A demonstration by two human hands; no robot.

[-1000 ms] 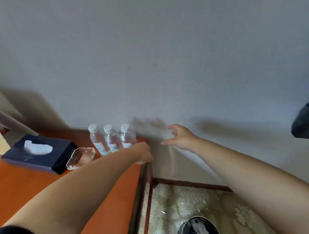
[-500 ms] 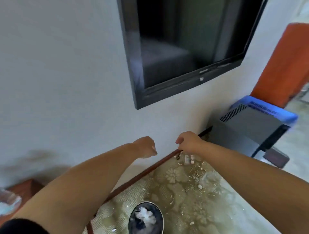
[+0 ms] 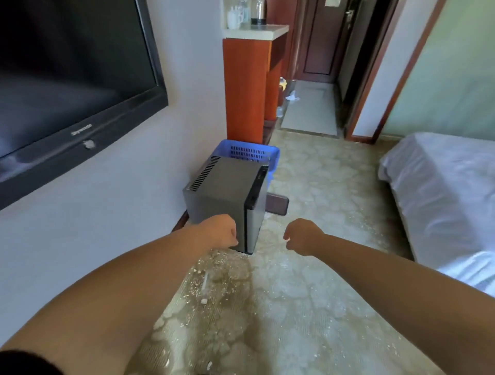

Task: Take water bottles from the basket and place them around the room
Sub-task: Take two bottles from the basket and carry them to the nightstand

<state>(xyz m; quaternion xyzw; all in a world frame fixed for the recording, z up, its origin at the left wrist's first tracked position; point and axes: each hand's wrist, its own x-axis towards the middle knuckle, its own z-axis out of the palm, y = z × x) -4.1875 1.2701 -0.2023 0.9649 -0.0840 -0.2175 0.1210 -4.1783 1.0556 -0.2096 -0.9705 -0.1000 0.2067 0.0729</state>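
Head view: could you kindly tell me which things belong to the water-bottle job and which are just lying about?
Job: blue basket, behind the grey box; left hand and right hand, fingers curled, holding nothing.
Lying about: grey box, television, bed, orange cabinet.

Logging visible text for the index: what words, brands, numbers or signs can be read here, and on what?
"Skyworth", blurred, only a likely reading: brand word on the television lower bezel.
Pale sticker below it: unreadable.
White sheet by the far door: too small to read.
Grey mini fridge, blue basket: no text visible.
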